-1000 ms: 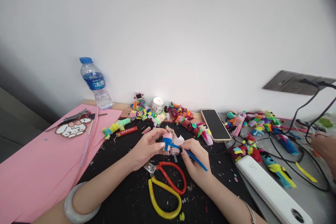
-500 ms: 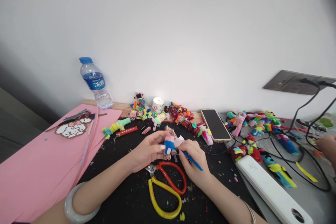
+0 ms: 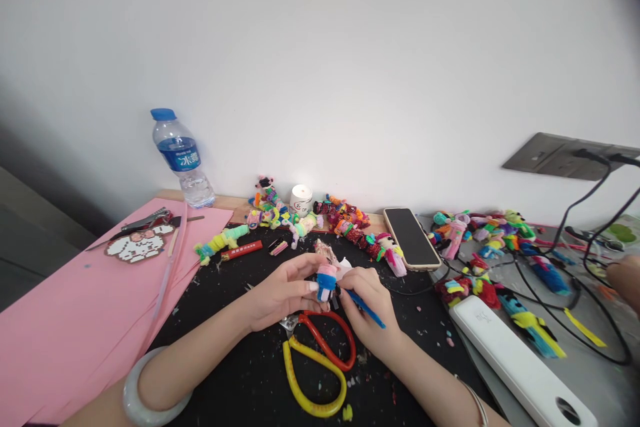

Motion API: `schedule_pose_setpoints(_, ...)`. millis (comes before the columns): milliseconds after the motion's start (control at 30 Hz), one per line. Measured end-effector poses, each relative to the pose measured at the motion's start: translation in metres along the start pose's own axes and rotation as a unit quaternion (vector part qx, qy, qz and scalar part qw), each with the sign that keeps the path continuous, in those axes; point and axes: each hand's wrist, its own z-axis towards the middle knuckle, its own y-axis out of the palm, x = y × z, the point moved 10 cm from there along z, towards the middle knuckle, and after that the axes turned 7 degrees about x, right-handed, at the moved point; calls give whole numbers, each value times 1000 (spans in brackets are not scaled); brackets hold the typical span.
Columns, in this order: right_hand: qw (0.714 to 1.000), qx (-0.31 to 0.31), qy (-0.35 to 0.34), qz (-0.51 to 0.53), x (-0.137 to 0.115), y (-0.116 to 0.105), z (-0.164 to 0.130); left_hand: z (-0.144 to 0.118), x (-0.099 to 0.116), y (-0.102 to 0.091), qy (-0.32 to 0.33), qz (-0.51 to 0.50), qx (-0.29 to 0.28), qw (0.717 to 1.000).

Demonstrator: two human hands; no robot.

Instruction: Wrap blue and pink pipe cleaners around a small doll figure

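Wrapping a blue pipe cleaner (image 3: 364, 307) around a small pink-and-blue figure (image 3: 326, 280) looks like the step in hand, seen from the head camera. The left hand (image 3: 280, 290) has its fingers curled about the figure, pinching it just above the black tabletop (image 3: 235, 373). The right hand (image 3: 367, 307) is closed on the pipe cleaner, whose near end meets the figure while the free end sticks out toward the right. Red-and-yellow scissors (image 3: 320, 360) lie just below both hands, touching neither. Behind them a row of finished figures (image 3: 300, 217) lines the wall, with a phone (image 3: 411, 237) and a water bottle (image 3: 181, 159) further off; pink foam sheets (image 3: 75, 307) cover the left side. Another person's hand (image 3: 627, 280) shows at the right edge, among the cables (image 3: 575, 280). The next turn of the wrap, I judge, calls for a steady pinch on the figure while the strand is drawn snug around it.
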Motion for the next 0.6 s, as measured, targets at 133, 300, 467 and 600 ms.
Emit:
schedule_pose_setpoints(133,1000,-7,1,1,-2,1,1,-1,-3,1,-11,12,-4,1000)
schedule_pose_setpoints(300,1000,-5,5,3,0,1,1,-1,-1,2,-4,22,-8,1000)
schedule_pose_setpoints(467,1000,0,19,18,3,0,0,0,3,2,11,25,-10,1000)
schedule_pose_setpoints(600,999,-4,33,30,5,0,0,1,2,1,14,30,-10,999)
